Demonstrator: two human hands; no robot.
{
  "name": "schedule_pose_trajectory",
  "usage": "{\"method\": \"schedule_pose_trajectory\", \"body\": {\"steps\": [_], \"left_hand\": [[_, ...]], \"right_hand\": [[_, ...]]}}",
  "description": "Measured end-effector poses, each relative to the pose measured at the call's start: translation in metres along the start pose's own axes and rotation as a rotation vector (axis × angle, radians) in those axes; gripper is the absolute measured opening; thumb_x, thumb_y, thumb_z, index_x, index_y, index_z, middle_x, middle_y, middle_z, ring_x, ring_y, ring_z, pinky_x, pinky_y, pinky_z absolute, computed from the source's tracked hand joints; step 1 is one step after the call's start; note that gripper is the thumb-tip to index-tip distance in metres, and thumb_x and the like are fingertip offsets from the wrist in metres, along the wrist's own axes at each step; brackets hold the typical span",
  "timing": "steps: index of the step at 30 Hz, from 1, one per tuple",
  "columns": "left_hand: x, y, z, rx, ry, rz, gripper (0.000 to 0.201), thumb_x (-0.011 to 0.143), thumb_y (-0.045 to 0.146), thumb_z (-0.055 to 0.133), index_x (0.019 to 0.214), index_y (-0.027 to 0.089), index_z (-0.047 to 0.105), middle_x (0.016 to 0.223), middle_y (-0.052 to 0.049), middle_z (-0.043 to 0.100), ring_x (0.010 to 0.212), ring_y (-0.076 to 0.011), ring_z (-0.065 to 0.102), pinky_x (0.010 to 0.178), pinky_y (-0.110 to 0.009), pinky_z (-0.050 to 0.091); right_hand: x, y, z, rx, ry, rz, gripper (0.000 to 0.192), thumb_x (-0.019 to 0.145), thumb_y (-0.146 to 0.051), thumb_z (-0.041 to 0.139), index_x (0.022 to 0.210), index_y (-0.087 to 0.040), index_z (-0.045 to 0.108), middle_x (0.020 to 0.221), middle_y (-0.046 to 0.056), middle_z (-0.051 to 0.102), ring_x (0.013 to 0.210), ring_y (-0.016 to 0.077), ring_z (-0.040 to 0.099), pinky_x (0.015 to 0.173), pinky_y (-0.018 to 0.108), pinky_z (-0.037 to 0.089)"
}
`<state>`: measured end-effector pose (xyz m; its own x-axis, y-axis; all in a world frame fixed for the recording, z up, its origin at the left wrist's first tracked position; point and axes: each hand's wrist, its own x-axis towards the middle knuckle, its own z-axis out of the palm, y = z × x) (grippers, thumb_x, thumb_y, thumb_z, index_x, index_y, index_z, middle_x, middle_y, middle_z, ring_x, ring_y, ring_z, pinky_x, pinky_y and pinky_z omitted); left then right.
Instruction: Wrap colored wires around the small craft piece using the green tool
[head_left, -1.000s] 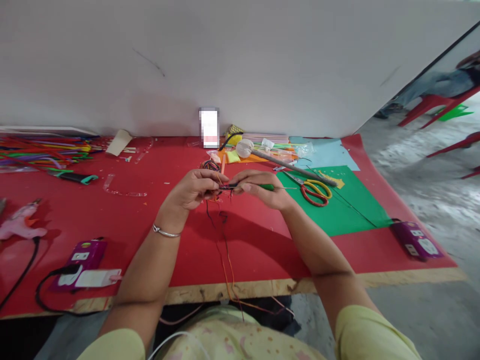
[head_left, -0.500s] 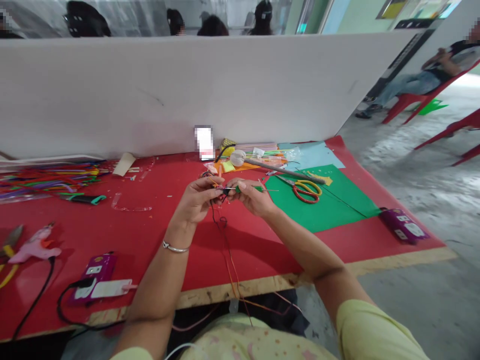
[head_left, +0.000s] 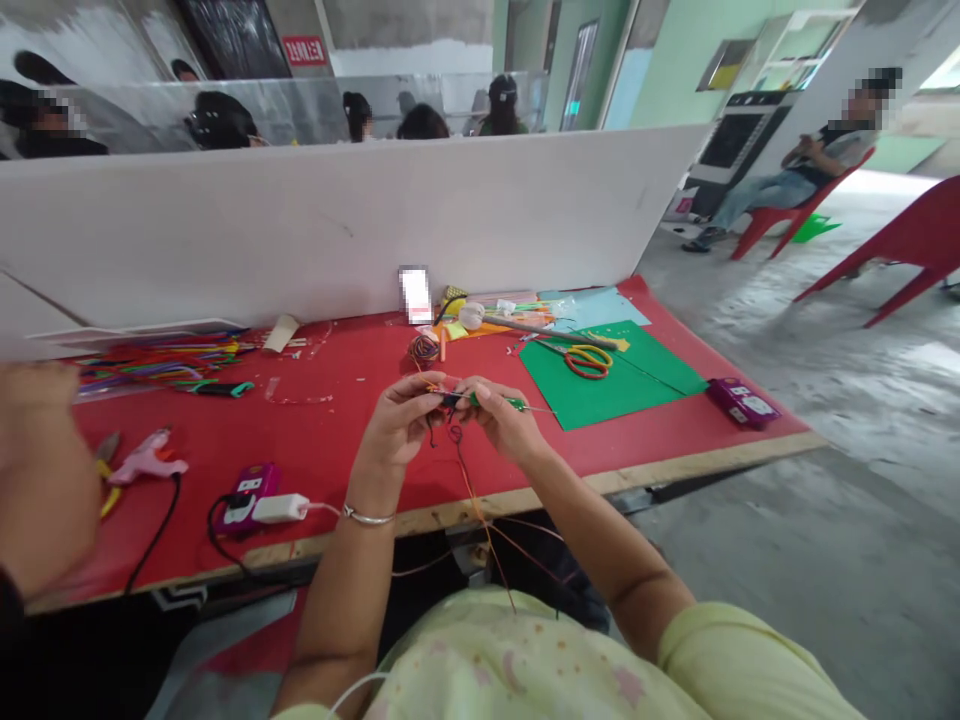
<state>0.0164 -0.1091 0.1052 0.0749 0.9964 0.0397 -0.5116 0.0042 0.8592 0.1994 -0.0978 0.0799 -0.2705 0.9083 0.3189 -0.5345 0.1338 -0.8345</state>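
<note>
My left hand (head_left: 396, 422) is closed, fingers pinching a small dark piece of yarn work (head_left: 450, 400) above the red table. My right hand (head_left: 504, 412) is closed around a slim crochet hook (head_left: 517, 404) with a green handle; its thin metal shaft sticks out to the right. The hook's other end meets the yarn work between my fingertips, where details are too small to make out. Orange and dark yarn strands (head_left: 471, 484) hang from there over the table edge towards my lap. A ball of multicoloured yarn (head_left: 424, 348) lies just behind my left hand.
Scissors (head_left: 587, 360) rest on a green sheet (head_left: 600, 400) at right. Leftward lie coloured stems (head_left: 169, 358), a pink glue gun (head_left: 152, 458) and a purple power strip (head_left: 259, 487). Another person's blurred arm (head_left: 45, 480) reaches in at far left. A white partition (head_left: 300, 230) stands behind.
The view has tilted up and shifted, showing more of the room. Another person's arm has come in at the left. My hands keep their hold on the hook and yarn work.
</note>
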Motion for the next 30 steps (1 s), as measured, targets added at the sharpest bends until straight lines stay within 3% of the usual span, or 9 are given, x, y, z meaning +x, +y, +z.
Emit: {"method": "schedule_pose_trajectory", "body": {"steps": [4,8,11,15,18,21,25,30], "left_hand": [[-0.016,-0.005,0.004,-0.041,0.005,-0.047,0.039,0.059,0.021,0.106,0.095,0.022,0.091,0.082,-0.004,0.086,0.064,-0.0148,0.077,0.057,-0.022,0.059],[-0.018,-0.012,0.010,-0.046,0.016,-0.056,0.037,0.061,0.022,0.104,0.096,0.023,0.091,0.081,-0.005,0.085,0.070,-0.0164,0.079,0.065,-0.025,0.064],[-0.015,-0.019,0.013,0.076,0.091,0.080,0.035,0.066,0.022,0.100,0.100,0.025,0.093,0.083,-0.003,0.085,0.070,-0.0145,0.075,0.064,-0.024,0.061],[-0.010,-0.037,0.014,0.434,0.235,0.363,0.034,0.079,0.019,0.092,0.112,0.028,0.092,0.095,-0.003,0.086,0.081,-0.0152,0.075,0.074,-0.026,0.062],[-0.005,-0.054,0.019,0.488,0.354,0.419,0.036,0.083,0.020,0.089,0.118,0.030,0.090,0.106,-0.003,0.087,0.091,-0.0165,0.078,0.082,-0.028,0.064],[0.000,-0.061,0.026,0.271,0.415,0.305,0.038,0.077,0.022,0.090,0.115,0.028,0.089,0.099,-0.001,0.087,0.080,-0.0145,0.077,0.074,-0.026,0.062],[0.003,-0.046,0.027,0.012,0.292,0.055,0.036,0.064,0.022,0.094,0.099,0.021,0.088,0.083,-0.003,0.084,0.067,-0.0148,0.076,0.062,-0.024,0.059],[0.001,-0.024,0.013,0.026,0.200,-0.101,0.037,0.059,0.017,0.094,0.096,0.016,0.088,0.078,-0.006,0.084,0.063,-0.0149,0.076,0.059,-0.022,0.058]], "right_hand": [[-0.015,0.003,0.011,0.034,0.107,0.013,0.040,0.084,-0.061,0.092,0.090,-0.022,0.085,0.097,0.005,0.075,0.077,0.0154,0.067,0.057,0.024,0.052],[-0.019,0.007,0.013,0.042,0.150,0.023,0.039,0.083,-0.059,0.091,0.083,-0.021,0.081,0.108,0.006,0.075,0.082,0.0152,0.066,0.058,0.023,0.052],[-0.018,0.012,0.011,0.034,0.188,0.048,0.035,0.088,-0.057,0.086,0.094,-0.023,0.082,0.105,0.005,0.074,0.082,0.0154,0.066,0.058,0.023,0.051],[-0.017,0.021,0.011,0.066,0.308,0.095,0.034,0.088,-0.055,0.086,0.099,-0.023,0.080,0.096,0.004,0.077,0.087,0.0172,0.071,0.060,0.023,0.051],[-0.016,0.034,0.018,0.157,0.422,0.123,0.037,0.086,-0.057,0.087,0.099,-0.023,0.078,0.096,0.004,0.080,0.087,0.0170,0.072,0.063,0.023,0.053],[-0.015,0.048,0.025,0.257,0.465,0.107,0.044,0.084,-0.063,0.088,0.101,-0.025,0.075,0.099,0.003,0.080,0.087,0.0167,0.071,0.068,0.025,0.058],[-0.015,0.057,0.018,0.250,0.373,0.092,0.051,0.085,-0.068,0.088,0.112,-0.026,0.076,0.101,0.002,0.078,0.084,0.0161,0.069,0.072,0.027,0.059],[-0.015,0.052,-0.012,-0.024,0.246,-0.025,0.047,0.089,-0.068,0.087,0.102,-0.023,0.084,0.133,0.009,0.073,0.105,0.0189,0.070,0.078,0.028,0.059]]}}
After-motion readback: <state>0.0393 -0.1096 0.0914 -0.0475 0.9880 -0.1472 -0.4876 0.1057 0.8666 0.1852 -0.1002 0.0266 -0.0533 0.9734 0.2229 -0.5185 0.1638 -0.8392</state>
